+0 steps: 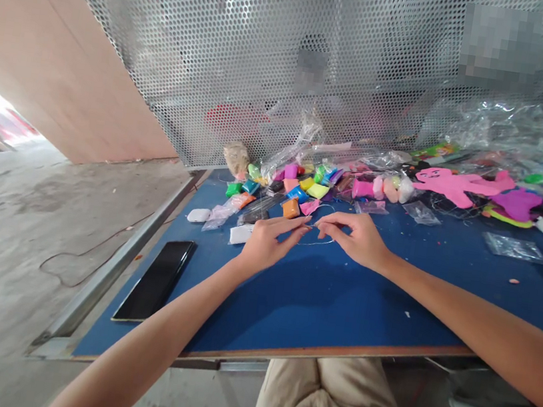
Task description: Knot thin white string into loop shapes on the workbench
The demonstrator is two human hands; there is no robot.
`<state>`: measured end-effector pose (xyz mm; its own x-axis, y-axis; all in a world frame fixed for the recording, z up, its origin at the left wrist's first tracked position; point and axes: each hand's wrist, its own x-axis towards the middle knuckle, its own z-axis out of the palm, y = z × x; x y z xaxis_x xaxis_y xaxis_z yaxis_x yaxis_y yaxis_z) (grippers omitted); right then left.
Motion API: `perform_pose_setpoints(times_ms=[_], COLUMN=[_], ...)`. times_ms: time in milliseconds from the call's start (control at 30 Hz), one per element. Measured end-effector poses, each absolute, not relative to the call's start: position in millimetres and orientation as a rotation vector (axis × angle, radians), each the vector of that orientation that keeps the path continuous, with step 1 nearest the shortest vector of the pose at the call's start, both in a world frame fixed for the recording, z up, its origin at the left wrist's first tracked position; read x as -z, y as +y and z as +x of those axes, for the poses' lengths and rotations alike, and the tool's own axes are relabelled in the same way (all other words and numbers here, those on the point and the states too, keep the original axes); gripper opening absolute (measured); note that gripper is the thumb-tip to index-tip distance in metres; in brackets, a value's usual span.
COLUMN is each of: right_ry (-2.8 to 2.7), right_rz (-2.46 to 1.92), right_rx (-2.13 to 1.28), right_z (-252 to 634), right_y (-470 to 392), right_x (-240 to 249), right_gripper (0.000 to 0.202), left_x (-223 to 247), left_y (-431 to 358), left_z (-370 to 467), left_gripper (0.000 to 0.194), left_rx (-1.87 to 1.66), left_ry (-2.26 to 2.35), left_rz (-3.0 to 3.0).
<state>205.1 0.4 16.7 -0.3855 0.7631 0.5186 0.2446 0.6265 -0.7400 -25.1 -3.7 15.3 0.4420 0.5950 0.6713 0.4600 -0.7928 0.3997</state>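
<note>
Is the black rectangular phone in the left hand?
No, the phone lies flat on the blue tabletop, while the left hand has its fingertips at a thin, pale string.

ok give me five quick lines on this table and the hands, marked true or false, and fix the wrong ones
1. The left hand and right hand have their fingertips at a thin, pale strand. True.
2. The table has a red top. False: its top is blue.
3. The phone lies to the left of the left hand. True.
4. The pink figure is in the left hand. False: it lies among the things on the right of the table.
5. The mesh panel lies flat under the phone. False: it stands along the far side of the table.
</note>
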Motion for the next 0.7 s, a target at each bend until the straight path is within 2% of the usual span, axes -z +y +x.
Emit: perform_pose_setpoints(times_ms=[167, 367, 700], right_ry=[-1.923, -2.006, -2.175], right_rz=[-0.815, -0.813, -0.571], right_rx=[-0.792, -0.522, -0.087], right_z=[205.8, 206.0, 209.7], right_y=[4.0, 3.5, 3.8], right_x=[-12.1, -11.5, -7.6], right_gripper=[0.02, 0.014, 0.014], left_x=[-15.5, -14.8, -19.7], left_y=[0.2, 2.3, -6.8], left_z=[-28.9, -29.6, -19.9], left_gripper=[0.032, 0.029, 0.021], left_rx=[-1.266, -1.217, -1.111], left_ry=[0.834, 0.958, 1.095], left_rz=[2.83, 3.007, 2.641])
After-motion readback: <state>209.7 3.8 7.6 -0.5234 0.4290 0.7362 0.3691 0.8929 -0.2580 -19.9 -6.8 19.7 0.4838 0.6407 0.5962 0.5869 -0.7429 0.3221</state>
